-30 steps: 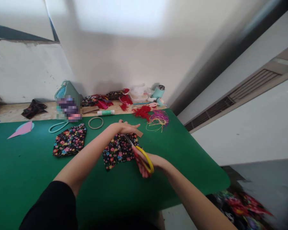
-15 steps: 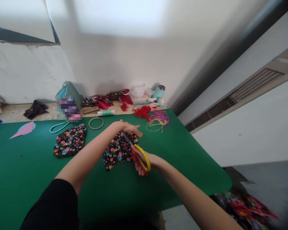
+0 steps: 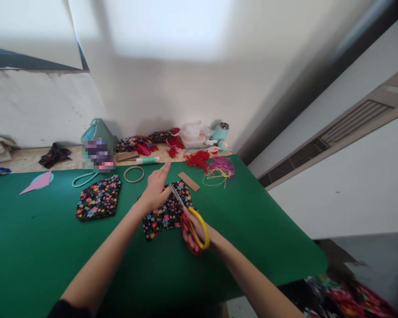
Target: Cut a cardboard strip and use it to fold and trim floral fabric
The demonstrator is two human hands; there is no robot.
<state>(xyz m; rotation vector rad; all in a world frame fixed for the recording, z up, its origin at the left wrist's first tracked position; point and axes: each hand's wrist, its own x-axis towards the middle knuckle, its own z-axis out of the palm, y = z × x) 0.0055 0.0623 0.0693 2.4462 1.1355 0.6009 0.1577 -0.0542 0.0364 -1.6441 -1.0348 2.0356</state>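
Note:
A piece of black floral fabric point(image 3: 167, 216) lies on the green table under both hands. My left hand point(image 3: 157, 189) rests over its upper left part with the fingers stretched forward and holds nothing. Wrapped around the red and yellow handles of a pair of scissors point(image 3: 199, 232) is my right hand point(image 3: 189, 236), at the fabric's right side. The blades point up and left over the fabric, their tips close to my left thumb. Just beyond the fabric's upper right edge lies a brown cardboard strip point(image 3: 189, 181).
Another floral fabric piece point(image 3: 98, 198) lies to the left. Farther back are a metal ring point(image 3: 134, 174), a glue stick point(image 3: 147, 160), red tassels point(image 3: 197, 159) and purple and yellow threads point(image 3: 220, 169). A teal pouch point(image 3: 106, 132) and an open flask point(image 3: 220, 131) stand near the wall.
My left hand has moved left, off the cardboard strip, and its fingers have straightened. The scissors stay in my right hand over the fabric. The view has shifted slightly.

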